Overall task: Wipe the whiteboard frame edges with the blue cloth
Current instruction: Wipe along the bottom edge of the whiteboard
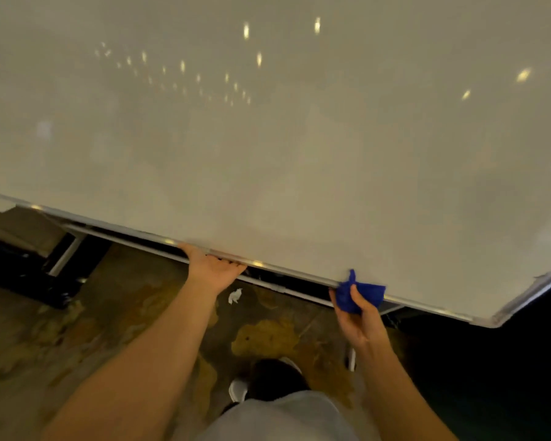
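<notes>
Whiteboard (299,138) frame edge (293,271) reflects lights above stained floor (77,329).

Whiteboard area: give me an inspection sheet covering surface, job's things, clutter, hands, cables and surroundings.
Surface: whiteboard fills most of the view, blank, with ceiling lights reflected in it.
Job's things: blue cloth bunched and pressed against the bottom frame edge, toward the board's right corner.
Clutter: one small white scrap on the floor below the board.
Hands: right hand grips the cloth at the frame; left hand grasps the bottom frame edge further left.
Cables: nothing seen.
Surroundings: stained, mottled floor; white stand leg at left; the person's shoe below.
</notes>
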